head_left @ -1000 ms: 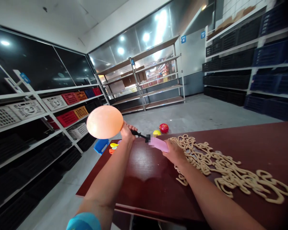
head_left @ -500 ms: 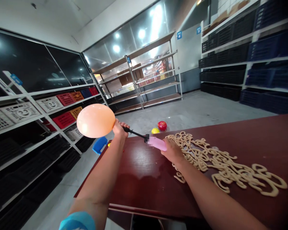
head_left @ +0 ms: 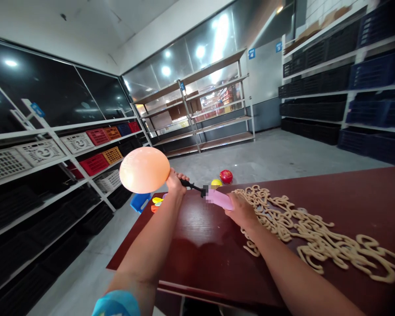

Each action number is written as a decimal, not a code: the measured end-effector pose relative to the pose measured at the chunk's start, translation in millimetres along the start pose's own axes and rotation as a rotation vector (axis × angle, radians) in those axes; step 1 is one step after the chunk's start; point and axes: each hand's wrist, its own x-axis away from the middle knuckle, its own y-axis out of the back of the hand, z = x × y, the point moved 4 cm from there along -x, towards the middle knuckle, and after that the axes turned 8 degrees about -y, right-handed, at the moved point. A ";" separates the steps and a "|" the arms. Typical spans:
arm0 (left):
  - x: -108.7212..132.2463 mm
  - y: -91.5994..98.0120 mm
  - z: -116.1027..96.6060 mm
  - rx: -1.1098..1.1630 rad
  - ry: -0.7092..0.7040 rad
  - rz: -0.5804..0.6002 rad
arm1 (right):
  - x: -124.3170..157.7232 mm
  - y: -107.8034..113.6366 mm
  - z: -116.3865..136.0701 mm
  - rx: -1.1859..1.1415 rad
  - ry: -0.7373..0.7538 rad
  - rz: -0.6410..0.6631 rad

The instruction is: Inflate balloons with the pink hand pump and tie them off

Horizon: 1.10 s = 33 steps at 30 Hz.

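Observation:
An inflated peach-orange balloon (head_left: 144,170) points out to the left from my left hand (head_left: 177,182). My left fingers are closed around its neck and the black end of a balloon pump. A black rod runs from there into the pump's pink barrel (head_left: 220,199), its joint blurred by pixelation. My right hand (head_left: 242,210) is wrapped round the far end of that barrel. Both hands hold the pump above the dark red table (head_left: 191,259). Right beside my right hand lies a tangled heap of beige, rope-like loops (head_left: 283,219).
Past the table's far edge are a red ball (head_left: 226,176) and a yellow ball (head_left: 216,182). Small colourful pieces (head_left: 156,201) lie at the table's left corner near a blue chair-like object (head_left: 140,202). Shelves with crates (head_left: 94,163) line the left and right sides.
My left hand, with the balloon, has come closer to my right hand. Less of the black rod shows between them. The whole view has shifted slightly.

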 end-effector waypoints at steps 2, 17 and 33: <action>-12.6 1.5 -27.0 -0.005 -0.038 -0.002 | -0.1 2.1 0.6 0.000 0.000 -0.014; 2.8 7.2 16.3 0.014 0.016 -0.029 | 1.6 -6.3 -2.3 0.054 -0.073 0.075; -18.3 7.4 -44.9 0.005 -0.069 0.027 | 0.8 -2.0 1.9 -0.014 -0.005 0.025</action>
